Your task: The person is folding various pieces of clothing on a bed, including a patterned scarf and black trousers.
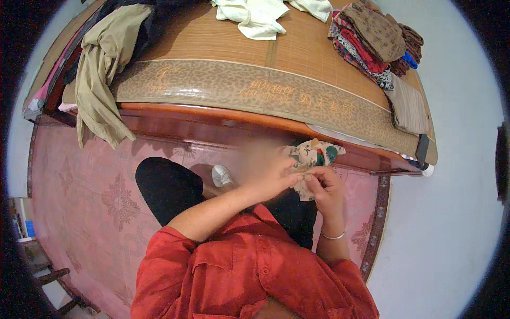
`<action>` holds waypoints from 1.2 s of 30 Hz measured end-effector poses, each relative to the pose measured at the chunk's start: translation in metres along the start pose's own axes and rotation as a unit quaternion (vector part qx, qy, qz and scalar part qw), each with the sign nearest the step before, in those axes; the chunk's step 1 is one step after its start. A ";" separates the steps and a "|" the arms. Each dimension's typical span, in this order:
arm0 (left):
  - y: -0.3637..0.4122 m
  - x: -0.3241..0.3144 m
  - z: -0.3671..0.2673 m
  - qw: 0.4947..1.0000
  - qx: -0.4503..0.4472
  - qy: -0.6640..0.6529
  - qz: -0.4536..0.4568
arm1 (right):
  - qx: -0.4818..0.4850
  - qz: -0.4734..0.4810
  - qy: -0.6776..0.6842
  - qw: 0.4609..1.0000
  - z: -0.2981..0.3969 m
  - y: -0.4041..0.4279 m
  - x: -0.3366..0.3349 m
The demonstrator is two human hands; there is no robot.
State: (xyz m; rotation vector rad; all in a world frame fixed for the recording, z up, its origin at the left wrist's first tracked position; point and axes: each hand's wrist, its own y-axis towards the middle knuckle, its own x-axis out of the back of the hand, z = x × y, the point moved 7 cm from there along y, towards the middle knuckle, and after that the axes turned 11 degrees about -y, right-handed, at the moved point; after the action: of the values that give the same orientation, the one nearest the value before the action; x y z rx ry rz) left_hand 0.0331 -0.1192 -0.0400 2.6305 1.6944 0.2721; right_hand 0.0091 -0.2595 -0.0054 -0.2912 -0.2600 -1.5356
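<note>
A small patterned cloth point(312, 153), cream with green, red and dark marks, hangs between my two hands above my lap. My left hand point(275, 177) pinches its near edge between thumb and fingers, coming in from the left. My right hand point(327, 187), with a silvery bangle on the wrist, pinches the same edge close beside the left fingertips. Part of the cloth drops below the fingers over my dark trousers. What kind of garment or cloth it is, I cannot tell.
Before me is a bed with a woven mat point(191, 44). A khaki garment point(99, 71) hangs over its left edge. White cloths point(259, 18) lie at the back, a stack of folded clothes point(366, 40) at the right. A white wall point(446, 223) stands at the right.
</note>
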 end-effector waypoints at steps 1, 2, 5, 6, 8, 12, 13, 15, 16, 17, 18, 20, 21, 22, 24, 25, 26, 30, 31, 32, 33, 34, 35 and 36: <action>0.000 0.000 0.002 1.000 0.000 0.000 0.001 | -0.008 0.024 -0.025 0.999 0.001 0.001 -0.002; -0.001 0.001 0.003 1.000 0.005 -0.008 -0.003 | -0.017 0.048 -0.051 0.997 0.002 0.001 -0.003; -0.001 -0.001 0.013 0.999 0.019 -0.038 -0.004 | 0.019 0.085 -0.088 0.992 0.007 0.004 -0.003; -0.001 -0.002 0.017 0.998 0.026 -0.062 0.000 | 0.019 0.084 -0.088 0.992 0.009 0.005 -0.001; -0.001 -0.003 0.022 0.998 0.030 -0.062 -0.006 | 0.066 0.114 -0.139 0.981 0.016 0.005 -0.004; -0.001 -0.001 0.014 0.997 0.027 -0.067 -0.016 | 0.117 0.097 -0.156 0.976 0.013 0.004 -0.003; -0.001 -0.002 0.017 0.997 0.027 -0.067 -0.016 | 0.106 0.100 -0.137 0.980 0.011 0.003 -0.003; 0.000 -0.004 0.029 0.997 0.040 -0.065 -0.007 | 0.095 0.104 -0.118 0.983 0.011 0.002 -0.003; -0.001 -0.005 0.032 0.997 0.040 -0.064 -0.007 | 0.062 0.123 -0.105 0.985 0.008 0.000 -0.005; -0.001 -0.004 0.035 0.996 0.038 -0.083 -0.014 | 0.030 0.141 -0.092 0.985 0.004 0.000 -0.007; -0.001 -0.004 0.036 0.994 0.035 -0.102 -0.019 | 0.030 0.141 -0.092 0.985 0.004 0.000 -0.007; -0.001 -0.003 0.037 0.994 0.035 -0.098 -0.016 | -0.051 0.130 0.012 0.990 -0.006 0.000 -0.008; -0.002 -0.002 0.038 0.995 0.035 -0.094 -0.014 | -0.050 0.130 0.012 0.990 -0.006 0.001 -0.008; -0.002 -0.002 0.039 0.995 0.034 -0.094 -0.014 | -0.042 0.136 0.002 0.990 -0.006 0.002 -0.008; -0.003 -0.002 0.043 0.995 0.036 -0.091 -0.015 | -0.034 0.144 -0.008 0.989 -0.011 0.002 -0.009; -0.004 -0.002 0.045 0.995 0.036 -0.090 -0.016 | -0.007 0.156 -0.065 0.986 -0.013 0.002 -0.010; -0.004 -0.002 0.048 0.994 0.038 -0.105 -0.015 | 0.020 0.167 -0.121 0.978 -0.013 0.002 -0.012; -0.001 -0.002 0.046 0.993 -0.011 -0.094 -0.072 | 0.040 0.146 -0.094 0.984 -0.009 0.004 -0.012; -0.001 -0.003 0.047 0.993 -0.011 -0.095 -0.071 | 0.071 0.123 -0.086 0.986 -0.007 0.006 -0.011; -0.001 -0.003 0.047 0.994 -0.008 -0.087 -0.070 | 0.102 0.099 -0.077 0.987 -0.004 0.007 -0.008; 0.000 -0.001 0.044 0.994 -0.005 -0.079 -0.069 | 0.102 0.099 -0.076 0.987 -0.003 0.006 -0.008; -0.001 0.002 0.040 0.995 -0.005 -0.079 -0.069 | 0.060 0.118 -0.057 0.990 -0.007 0.006 -0.009; -0.001 0.001 0.040 0.996 0.028 -0.077 -0.037 | 0.017 0.137 -0.037 0.990 -0.012 0.005 -0.011; -0.002 -0.001 0.038 0.995 0.059 -0.075 -0.006 | 0.017 0.137 -0.037 0.990 -0.013 0.004 -0.011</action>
State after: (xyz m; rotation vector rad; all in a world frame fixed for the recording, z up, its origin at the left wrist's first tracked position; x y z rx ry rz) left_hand 0.0366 -0.1156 -0.0779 2.6425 1.7275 -0.0278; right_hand 0.0129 -0.2535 -0.0213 -0.3425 -0.2915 -1.2494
